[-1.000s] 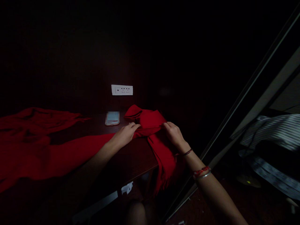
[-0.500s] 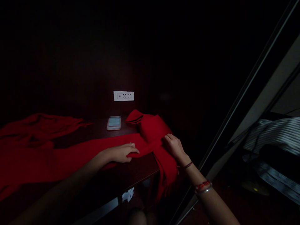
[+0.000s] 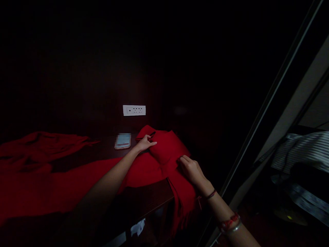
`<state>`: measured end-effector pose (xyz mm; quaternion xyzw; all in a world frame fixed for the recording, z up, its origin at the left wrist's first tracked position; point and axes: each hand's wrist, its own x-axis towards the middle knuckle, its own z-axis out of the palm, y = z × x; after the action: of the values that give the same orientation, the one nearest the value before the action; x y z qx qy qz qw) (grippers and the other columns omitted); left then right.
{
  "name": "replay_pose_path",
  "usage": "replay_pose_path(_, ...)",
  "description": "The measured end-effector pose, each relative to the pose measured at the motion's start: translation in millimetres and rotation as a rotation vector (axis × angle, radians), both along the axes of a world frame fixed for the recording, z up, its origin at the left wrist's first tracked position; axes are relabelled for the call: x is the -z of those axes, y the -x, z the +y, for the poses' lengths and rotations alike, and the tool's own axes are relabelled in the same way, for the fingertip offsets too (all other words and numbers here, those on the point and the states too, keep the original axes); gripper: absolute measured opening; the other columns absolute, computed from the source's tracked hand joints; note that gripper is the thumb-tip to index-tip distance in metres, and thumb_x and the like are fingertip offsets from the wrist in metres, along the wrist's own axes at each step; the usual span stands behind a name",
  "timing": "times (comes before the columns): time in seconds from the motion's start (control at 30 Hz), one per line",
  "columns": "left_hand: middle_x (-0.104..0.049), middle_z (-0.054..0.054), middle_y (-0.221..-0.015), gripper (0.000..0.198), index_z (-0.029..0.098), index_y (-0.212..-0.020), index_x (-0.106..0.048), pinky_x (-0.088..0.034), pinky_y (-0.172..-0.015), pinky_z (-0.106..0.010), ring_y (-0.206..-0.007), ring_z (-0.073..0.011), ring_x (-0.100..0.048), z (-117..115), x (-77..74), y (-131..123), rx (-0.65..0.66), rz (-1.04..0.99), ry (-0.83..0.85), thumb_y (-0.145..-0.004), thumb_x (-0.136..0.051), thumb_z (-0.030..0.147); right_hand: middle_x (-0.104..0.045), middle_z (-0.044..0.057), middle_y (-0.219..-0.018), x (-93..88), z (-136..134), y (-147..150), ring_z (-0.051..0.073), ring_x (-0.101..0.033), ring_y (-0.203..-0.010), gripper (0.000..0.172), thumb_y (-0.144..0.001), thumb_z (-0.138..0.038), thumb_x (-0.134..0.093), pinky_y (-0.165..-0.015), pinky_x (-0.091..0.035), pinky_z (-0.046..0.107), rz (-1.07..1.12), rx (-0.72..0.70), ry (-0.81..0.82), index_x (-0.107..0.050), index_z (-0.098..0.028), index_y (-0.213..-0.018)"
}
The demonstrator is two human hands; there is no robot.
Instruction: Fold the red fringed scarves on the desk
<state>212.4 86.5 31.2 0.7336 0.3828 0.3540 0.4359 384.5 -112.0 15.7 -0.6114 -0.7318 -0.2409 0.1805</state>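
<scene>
The long red fringed cloth (image 3: 169, 145) lies across the dark wooden desk (image 3: 146, 199); likely light, soft, best pinched by folded edges; your left hand (image 3: 146, 143) parts thumb and fingers against it; your right hand (image 3: 190, 168) curls there, grip unclear.

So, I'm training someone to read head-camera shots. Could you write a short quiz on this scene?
1. True or false: the right hand is touching the phone.
2. Which of these is nearest the left hand?
A. the socket
B. the cloth
C. the white paper
3. Fill in the missing word: the red band is worn on the ____ arm.

Key
1. False; it is at the cloth, apart from the phone.
2. B
3. right
</scene>
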Motion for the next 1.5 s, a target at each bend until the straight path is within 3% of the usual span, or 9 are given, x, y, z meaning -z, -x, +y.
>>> replay_pose_path(0.17, -0.052, 0.006, -0.054, 0.059, 0.012, -0.112, -0.037, -0.040, -0.057, -0.023, -0.054, -0.0104, -0.051, 1.3, -22.0, 11.8, 0.136, 0.022, 0.048, -0.059, -0.064, 0.018, -0.052, 0.001, -0.076, 2.6, 0.1, 0.6, 0.009, -0.047, -0.062, 0.016, -0.082, -0.016, -0.035, -0.054, -0.032, 0.019, 0.026, -0.004, -0.026, -0.051, -0.018, -0.082)
replay_pose_path(0.3, -0.052, 0.004, -0.056, 0.042, 0.012, -0.104, -0.048, -0.038, -0.052, -0.021, -0.052, -0.0096, -0.049, 9.6, -49.9, 9.1, 0.080, 0.099, -0.147, -0.064, -0.058, 0.019, -0.052, 0.002, -0.077, -0.3, 1.9, 2.9, 0.011, -0.048, -0.068, 0.015, -0.083, -0.016, -0.036, -0.060, -0.034, 0.020, 0.022, -0.003, -0.048, -0.051, -0.018, -0.083)
replay_pose_path(0.4, -0.055, 0.002, -0.064, 0.031, 0.014, -0.098, -0.053, -0.038, -0.055, -0.020, -0.058, -0.0105, -0.050, 15.4, -55.1, 6.1, 0.059, 0.186, -0.339, -0.068, -0.053, 0.020, -0.053, 0.003, -0.082, -1.3, 4.2, 6.2, 0.012, -0.048, -0.073, 0.014, -0.082, -0.015, -0.038, -0.063, -0.035, 0.021, -0.022, -0.002, -0.053, -0.052, -0.018, -0.086)
replay_pose_path(0.63, -0.060, -0.003, -0.089, 0.025, 0.017, -0.095, -0.057, -0.038, -0.076, -0.023, -0.084, -0.0157, -0.053, 13.6, -13.6, 8.6, 0.008, 0.348, -0.487, -0.074, -0.043, 0.022, -0.054, 0.006, -0.087, 3.6, 7.2, 7.6, 0.015, -0.048, -0.079, 0.011, -0.080, -0.019, -0.044, -0.068, -0.036, 0.024, -0.080, 0.023, 0.014, -0.054, -0.020, -0.085)
replay_pose_path(0.93, -0.055, -0.008, -0.102, 0.063, 0.014, -0.121, -0.031, -0.041, -0.078, -0.030, -0.089, -0.0175, -0.054, 8.5, 18.3, 37.0, 0.237, 0.152, -0.050, -0.067, -0.053, 0.039, -0.055, 0.004, -0.086, -1.0, 0.6, 10.9, 0.014, -0.048, -0.079, 0.016, -0.082, -0.019, -0.040, -0.068, -0.037, 0.023, 0.033, 0.070, 0.067, -0.054, -0.020, -0.089)
replay_pose_path(1.03, -0.052, -0.011, -0.106, 0.068, 0.012, -0.124, -0.028, -0.038, -0.083, -0.034, -0.097, -0.0200, -0.050, 12.2, 28.5, 49.5, 0.145, 0.281, -0.194, -0.067, -0.051, 0.040, -0.055, 0.005, -0.086, -1.2, -1.3, 11.1, 0.015, -0.048, -0.080, 0.018, -0.081, -0.017, -0.040, -0.069, -0.037, 0.024, 0.036, 0.108, 0.081, -0.056, -0.019, -0.089)
replay_pose_path(1.2, -0.018, -0.016, -0.135, 0.068, 0.015, -0.130, -0.017, -0.019, -0.095, -0.046, -0.123, -0.0270, -0.016, -11.0, 45.2, 74.9, -0.108, 0.583, -0.586, -0.075, -0.039, 0.048, -0.055, 0.010, -0.097, -7.1, -1.2, 15.3, 0.020, -0.046, -0.088, 0.025, -0.080, -0.016, -0.037, -0.076, -0.037, 0.032, 0.069, 0.214, 0.004, -0.056, -0.016, -0.097)
replay_pose_path(1.33, -0.005, -0.011, -0.138, 0.066, 0.019, -0.132, -0.013, -0.016, -0.096, -0.048, -0.125, -0.0274, -0.005, -42.4, 49.3, 102.1, -0.095, 0.778, -0.589, -0.078, -0.027, 0.054, -0.032, 0.012, -0.129, -14.0, 9.6, 31.0, 0.026, -0.027, -0.115, 0.050, -0.083, -0.038, -0.033, -0.091, -0.026, 0.044, 0.086, 0.112, -0.049, -0.029, -0.016, -0.128)
replay_pose_path(1.5, -0.008, -0.008, -0.138, 0.065, 0.025, -0.131, -0.018, -0.015, -0.096, -0.047, -0.124, -0.0279, -0.008, -55.3, 46.3, 134.9, -0.011, 1.010, -0.415, -0.076, -0.022, 0.060, -0.011, 0.001, -0.139, -3.2, 35.5, 36.8, 0.036, -0.005, -0.122, 0.058, -0.078, -0.059, -0.020, -0.088, -0.015, 0.062, 0.039, 0.084, 0.318, -0.015, -0.034, -0.130)
